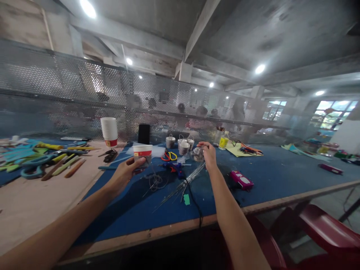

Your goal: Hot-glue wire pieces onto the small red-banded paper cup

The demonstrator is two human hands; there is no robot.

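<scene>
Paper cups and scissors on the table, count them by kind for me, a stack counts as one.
Stack of paper cups, standing: 1
Paper cup held in left hand: 1
Small wrapped cups with wire handles, behind right hand: 4
Yellow-handled scissors: 1
Black-handled scissors: 1
Total: 8

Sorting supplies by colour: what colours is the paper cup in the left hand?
The paper cup is white with a red band near its rim, best seen in the head view.
</scene>
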